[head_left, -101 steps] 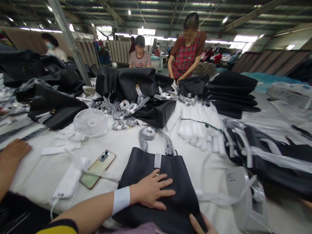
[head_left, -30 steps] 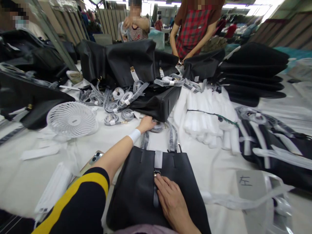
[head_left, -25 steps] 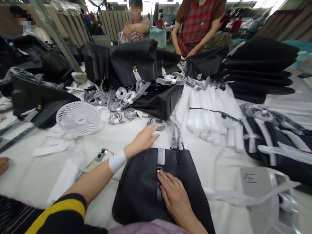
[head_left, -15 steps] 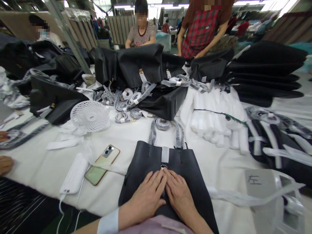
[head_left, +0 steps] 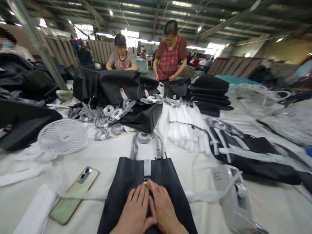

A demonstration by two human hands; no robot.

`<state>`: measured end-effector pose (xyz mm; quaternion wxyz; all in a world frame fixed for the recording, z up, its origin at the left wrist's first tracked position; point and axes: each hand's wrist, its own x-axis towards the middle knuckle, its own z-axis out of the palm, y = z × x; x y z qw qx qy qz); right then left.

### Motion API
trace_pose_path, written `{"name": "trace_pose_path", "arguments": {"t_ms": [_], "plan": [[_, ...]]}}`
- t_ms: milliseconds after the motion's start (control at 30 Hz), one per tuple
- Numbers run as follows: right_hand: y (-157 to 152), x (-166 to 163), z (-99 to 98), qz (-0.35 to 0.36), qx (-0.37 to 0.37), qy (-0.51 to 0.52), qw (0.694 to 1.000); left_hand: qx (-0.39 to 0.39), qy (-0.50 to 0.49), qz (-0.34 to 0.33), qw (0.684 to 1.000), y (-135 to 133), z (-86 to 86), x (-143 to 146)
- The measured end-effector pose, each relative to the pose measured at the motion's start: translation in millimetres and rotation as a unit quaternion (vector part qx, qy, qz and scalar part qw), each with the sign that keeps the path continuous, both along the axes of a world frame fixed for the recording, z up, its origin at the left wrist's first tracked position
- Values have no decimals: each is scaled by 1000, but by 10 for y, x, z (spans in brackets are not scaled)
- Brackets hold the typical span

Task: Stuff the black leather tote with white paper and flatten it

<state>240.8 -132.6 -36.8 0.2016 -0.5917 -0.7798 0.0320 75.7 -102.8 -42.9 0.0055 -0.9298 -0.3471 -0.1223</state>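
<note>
A black leather handbag (head_left: 126, 182) lies flat on the white table in front of me, its wrapped handles (head_left: 146, 143) pointing away. My left hand (head_left: 135, 211) and my right hand (head_left: 162, 209) rest side by side on the bag's front, fingers stretched flat and touching over the strap just below the gold clasp (head_left: 145, 180). Neither hand holds anything.
A phone (head_left: 74, 195) and a white power bank (head_left: 34, 211) lie to the left, a white fan (head_left: 62, 136) beyond. Rolled straps (head_left: 107, 120), black bags (head_left: 117, 86), white foam rolls (head_left: 185, 126) and a tape holder (head_left: 231, 195) surround. Two people work at the far side.
My left hand came back from the strap coil beyond the handles and now lies flat beside my right hand on the bag. My head has lifted, showing more of the hall.
</note>
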Motion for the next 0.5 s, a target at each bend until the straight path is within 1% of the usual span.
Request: {"name": "trace_pose_path", "arguments": {"t_ms": [100,167,200,267,300,333,400,433,500], "plan": [[0,2,-28,8,8,8,1000,38,-27,4,999,125,73,114],[13,2,-91,0,18,12,1000,65,-51,-27,996,200,29,167],[20,7,-133,-5,30,14,999,78,-58,-46,994,230,-27,183],[35,37,-215,3,59,27,998,107,-58,-65,990,273,-191,198],[45,64,-239,18,63,38,997,126,-52,-67,988,286,-287,203],[60,102,-241,36,52,57,996,146,-46,-65,986,294,-383,209],[131,207,-166,44,-9,128,991,180,-45,-48,981,292,-555,241],[197,276,-90,26,-44,178,983,189,-50,-35,980,283,-625,268],[416,452,112,-45,-87,276,956,186,-66,5,980,253,-730,346]]}}
